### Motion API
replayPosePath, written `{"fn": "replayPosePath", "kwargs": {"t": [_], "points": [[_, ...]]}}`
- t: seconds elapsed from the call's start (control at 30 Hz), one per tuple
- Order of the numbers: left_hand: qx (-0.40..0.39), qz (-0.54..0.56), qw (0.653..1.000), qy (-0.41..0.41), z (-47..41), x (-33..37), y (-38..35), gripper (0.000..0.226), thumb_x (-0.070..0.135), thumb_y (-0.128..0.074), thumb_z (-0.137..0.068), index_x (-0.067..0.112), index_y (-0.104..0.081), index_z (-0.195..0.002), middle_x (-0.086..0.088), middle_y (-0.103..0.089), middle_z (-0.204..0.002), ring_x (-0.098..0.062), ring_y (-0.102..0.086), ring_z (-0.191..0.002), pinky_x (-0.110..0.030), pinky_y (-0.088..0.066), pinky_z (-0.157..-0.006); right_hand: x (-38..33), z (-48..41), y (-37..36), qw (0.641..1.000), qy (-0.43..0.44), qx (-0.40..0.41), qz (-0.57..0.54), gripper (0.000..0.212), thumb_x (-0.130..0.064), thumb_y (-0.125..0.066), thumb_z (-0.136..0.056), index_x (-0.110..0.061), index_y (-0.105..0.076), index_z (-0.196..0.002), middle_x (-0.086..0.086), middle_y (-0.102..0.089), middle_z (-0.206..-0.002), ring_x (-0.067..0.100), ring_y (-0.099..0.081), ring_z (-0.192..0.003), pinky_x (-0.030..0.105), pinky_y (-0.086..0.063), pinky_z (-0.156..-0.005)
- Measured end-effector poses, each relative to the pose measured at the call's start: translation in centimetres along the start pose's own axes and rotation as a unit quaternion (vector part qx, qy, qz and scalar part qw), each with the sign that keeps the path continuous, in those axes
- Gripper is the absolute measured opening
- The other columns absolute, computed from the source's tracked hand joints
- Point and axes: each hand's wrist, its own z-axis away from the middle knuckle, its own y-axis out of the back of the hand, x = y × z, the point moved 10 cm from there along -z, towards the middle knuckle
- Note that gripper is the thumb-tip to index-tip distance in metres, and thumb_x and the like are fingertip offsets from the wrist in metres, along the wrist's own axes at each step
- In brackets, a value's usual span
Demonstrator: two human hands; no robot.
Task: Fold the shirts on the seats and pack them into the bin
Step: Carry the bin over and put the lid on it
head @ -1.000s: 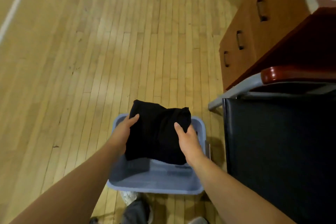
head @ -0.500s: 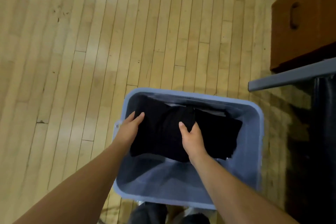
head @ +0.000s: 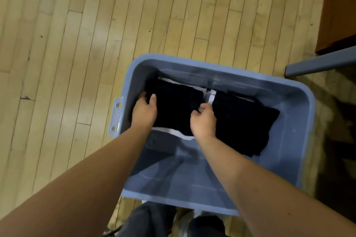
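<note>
- shirts in the blue bin (head: pixel 292 150)?
- two, black, folded, along its far wall: left shirt (head: pixel 177 106), right shirt (head: pixel 244 121).
- hands?
- left hand (head: pixel 144 111) and right hand (head: pixel 204 121) clutch the left shirt's edges, lower than before.

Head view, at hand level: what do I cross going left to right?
Wood floor → bin handle → left hand → held black shirt → right hand → other black shirt → bin's right wall.

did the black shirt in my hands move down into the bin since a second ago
Yes, downward: the shirt covered the far rim of the bin before; now it lies inside, below that rim.
</note>
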Motion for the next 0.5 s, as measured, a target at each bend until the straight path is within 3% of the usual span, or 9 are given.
{"fn": "replayPosePath", "kwargs": {"t": [0.07,0.13,0.2,0.27,0.3,0.37,0.4,0.43,0.5], "points": [[0.004,0.003,1.0,0.009,1.4,-0.5,0.6,0.051,0.034,-0.043,-0.107,0.01,-0.04,-0.152,-0.011,-0.048,-0.152,-0.031,-0.043,-0.14,-0.038,-0.035,-0.112,-1.8,1.0,1.1,0.994,0.076,0.018,0.077,0.029,-0.008,-0.045,-0.101,-0.007,-0.053,-0.129,0.008,-0.059,-0.113,0.012,-0.049,-0.072,0.022,-0.04,-0.061],[0.014,-0.001,1.0,0.02,3.7,-1.1,1.6,0.042,0.031,-0.045,-0.107,0.009,-0.05,-0.142,-0.013,-0.057,-0.142,-0.031,-0.052,-0.13,-0.035,-0.039,-0.101,-5.0,2.5,2.4,0.97,0.19,0.027,0.15,0.021,-0.009,-0.047,-0.099,-0.006,-0.055,-0.118,0.005,-0.055,-0.11,0.017,-0.051,-0.084,0.028,-0.041,-0.07],[0.024,-0.011,0.999,0.031,6.5,-2.0,2.9,0.031,0.026,-0.046,-0.106,0.007,-0.057,-0.128,-0.012,-0.063,-0.126,-0.026,-0.06,-0.106,-0.031,-0.039,-0.086,-8.4,3.6,3.8,0.933,0.287,0.048,0.212,0.024,-0.011,-0.051,-0.097,-0.006,-0.055,-0.121,0.006,-0.051,-0.12,0.021,-0.051,-0.103,0.031,-0.044,-0.083],[0.026,-0.031,0.999,0.036,9.3,-2.9,3.8,0.02,0.019,-0.046,-0.104,0.009,-0.058,-0.116,-0.009,-0.064,-0.113,-0.012,-0.055,-0.081,-0.028,-0.038,-0.071,-11.2,3.7,5.4,0.891,0.347,0.094,0.278,0.036,-0.014,-0.056,-0.096,-0.005,-0.053,-0.13,0.012,-0.049,-0.131,0.028,-0.047,-0.12,0.038,-0.043,-0.102],[0.041,-0.055,0.997,0.024,10.6,-3.1,4.6,0.015,0.016,-0.047,-0.102,0.009,-0.057,-0.111,-0.009,-0.063,-0.11,-0.01,-0.052,-0.077,-0.027,-0.038,-0.067,-12.3,3.4,6.0,0.874,0.359,0.109,0.31,0.042,-0.018,-0.058,-0.096,-0.005,-0.05,-0.135,0.015,-0.047,-0.137,0.031,-0.044,-0.127,0.043,-0.038,-0.11],[0.119,-0.144,0.982,-0.041,12.8,-2.3,6.5,0.015,0.008,-0.055,-0.095,0.005,-0.057,-0.11,-0.014,-0.058,-0.112,-0.022,-0.053,-0.09,-0.031,-0.043,-0.077,-13.5,1.6,6.6,0.858,0.344,0.1,0.369,0.053,-0.029,-0.055,-0.101,-0.008,-0.04,-0.147,0.017,-0.038,-0.152,0.034,-0.034,-0.142,0.049,-0.023,-0.121],[0.161,-0.187,0.967,-0.059,13.7,-2.2,7.3,0.024,0.005,-0.059,-0.091,-0.001,-0.057,-0.114,-0.02,-0.055,-0.116,-0.032,-0.052,-0.099,-0.04,-0.044,-0.086,-13.5,0.4,6.7,0.854,0.324,0.086,0.397,0.054,-0.033,-0.051,-0.103,-0.01,-0.036,-0.149,0.015,-0.036,-0.155,0.032,-0.031,-0.145,0.05,-0.017,-0.123],[0.191,-0.212,0.957,-0.051,14.0,-2.7,7.9,0.035,0.006,-0.062,-0.089,-0.005,-0.054,-0.122,-0.025,-0.052,-0.123,-0.04,-0.049,-0.108,-0.048,-0.043,-0.092,-13.4,-0.9,6.8,0.852,0.304,0.07,0.42,0.052,-0.036,-0.047,-0.105,-0.011,-0.037,-0.149,0.013,-0.039,-0.154,0.031,-0.032,-0.145,0.051,-0.015,-0.123],[0.169,-0.205,0.963,0.04,13.3,-4.6,8.3,0.045,0.016,-0.059,-0.097,-0.007,-0.044,-0.133,-0.029,-0.046,-0.133,-0.046,-0.045,-0.12,-0.056,-0.043,-0.099,-13.2,-2.6,7.1,0.845,0.28,0.043,0.455,0.04,-0.039,-0.042,-0.106,-0.011,-0.048,-0.134,0.011,-0.056,-0.131,0.032,-0.047,-0.129,0.052,-0.026,-0.115]]}}
